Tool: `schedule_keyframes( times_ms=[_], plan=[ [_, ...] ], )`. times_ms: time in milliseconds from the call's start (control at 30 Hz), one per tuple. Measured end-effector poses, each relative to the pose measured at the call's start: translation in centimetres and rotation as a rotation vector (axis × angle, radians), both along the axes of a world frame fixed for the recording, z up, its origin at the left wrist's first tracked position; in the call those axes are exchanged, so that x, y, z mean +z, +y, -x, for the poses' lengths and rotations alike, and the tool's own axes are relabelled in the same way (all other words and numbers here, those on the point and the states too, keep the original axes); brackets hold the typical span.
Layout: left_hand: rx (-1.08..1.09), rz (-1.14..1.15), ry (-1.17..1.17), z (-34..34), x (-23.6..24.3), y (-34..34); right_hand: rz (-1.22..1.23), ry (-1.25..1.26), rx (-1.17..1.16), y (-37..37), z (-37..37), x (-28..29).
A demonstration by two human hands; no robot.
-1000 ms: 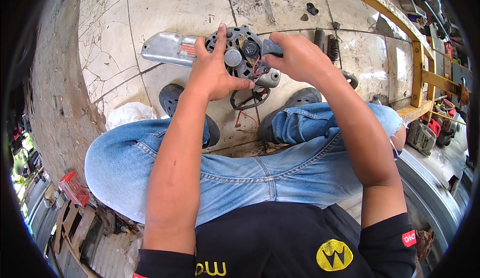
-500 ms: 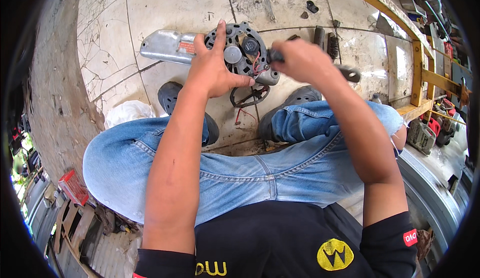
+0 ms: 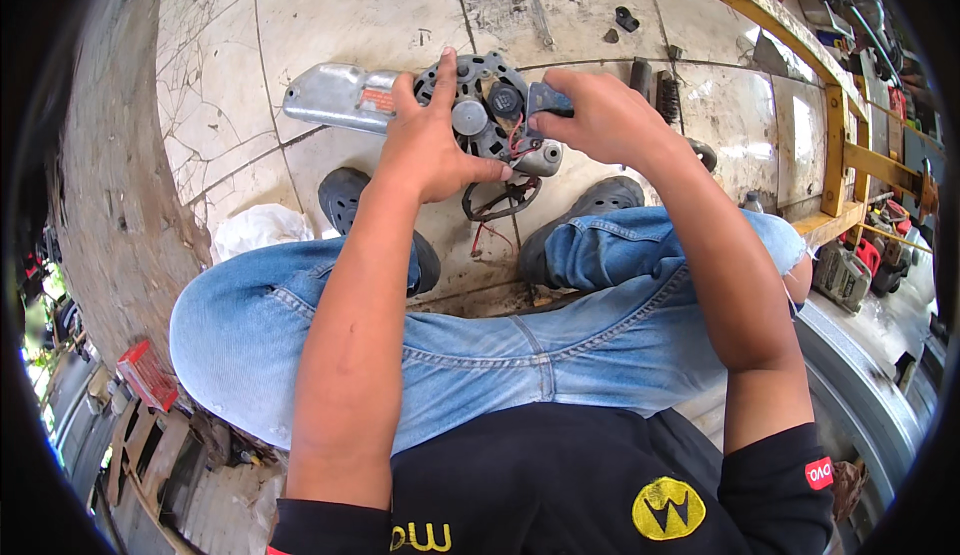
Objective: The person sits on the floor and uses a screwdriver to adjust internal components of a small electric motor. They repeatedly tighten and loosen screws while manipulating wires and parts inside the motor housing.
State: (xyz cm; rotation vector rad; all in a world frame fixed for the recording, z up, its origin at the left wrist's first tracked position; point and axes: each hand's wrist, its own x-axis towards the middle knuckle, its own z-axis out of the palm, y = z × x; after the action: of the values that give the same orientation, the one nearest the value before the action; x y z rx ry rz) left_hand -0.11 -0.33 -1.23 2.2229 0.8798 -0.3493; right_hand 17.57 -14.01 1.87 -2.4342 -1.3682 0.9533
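My left hand (image 3: 430, 150) grips a round metal motor assembly (image 3: 469, 113) on the tiles, its fingers over the top and thumb at the lower side. A silver metal plate (image 3: 330, 100) with an orange label extends left from it. My right hand (image 3: 595, 115) holds a flat grey-blue tool (image 3: 550, 97), mostly hidden by the fingers, against the assembly's right edge. Thin red wires (image 3: 518, 138) run beside a black round part (image 3: 505, 100) there. A black loop (image 3: 488, 203) with red leads hangs below a metal cylinder (image 3: 542, 160) at the lower right of the assembly.
Small metal parts (image 3: 625, 18) and dark cylinders (image 3: 640, 80) lie on the tiled floor (image 3: 210, 75). A yellow frame (image 3: 835, 145) stands right, beside cluttered tools. My shoed feet are under my hands; a white plastic bag (image 3: 260, 230) lies left, above a red box (image 3: 148, 373).
My right hand moved and turned a little half a second ago, and now sits again at the assembly's right edge with the tool. My left hand stays nearly still.
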Motion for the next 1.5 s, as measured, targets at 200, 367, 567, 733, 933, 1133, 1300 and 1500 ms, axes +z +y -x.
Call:
schedule_keyframes(
  times_ms=[200, 367, 567, 733, 933, 1133, 1300, 1500],
  plan=[
    [0.003, 0.012, 0.014, -0.1, 0.8, 0.0, -0.041, 0.016, -0.014, -0.2, -0.3, 0.0],
    [0.021, 0.008, -0.016, 0.1, -0.1, 0.1, -0.049, 0.041, -0.035, -0.3, -0.6, -0.4],
    [0.031, 0.003, 0.011, 0.0, -0.2, 0.0, -0.031, -0.007, -0.043, -0.3, -0.2, 0.6],
    [0.017, 0.006, -0.007, 0.2, -0.1, 0.0, -0.045, -0.084, -0.062, -0.4, -1.2, 0.1],
    [0.021, 0.042, 0.016, 0.1, 0.2, 0.3, 0.011, 0.008, -0.332, -2.2, -5.4, -5.5],
    [0.024, 0.036, -0.012, 0.2, -0.4, 0.5, 0.244, -0.074, -0.428, -6.4, -7.8, -14.7],
    [0.045, 0.023, 0.029, 0.4, -0.1, 0.2, 0.645, 0.035, -0.193, -7.3, -5.1, -19.7],
    [0.023, 0.005, 0.009, 0.7, -0.4, 0.0, 0.558, 0.187, -0.522, -6.4, -6.4, -21.6]
  ],
)
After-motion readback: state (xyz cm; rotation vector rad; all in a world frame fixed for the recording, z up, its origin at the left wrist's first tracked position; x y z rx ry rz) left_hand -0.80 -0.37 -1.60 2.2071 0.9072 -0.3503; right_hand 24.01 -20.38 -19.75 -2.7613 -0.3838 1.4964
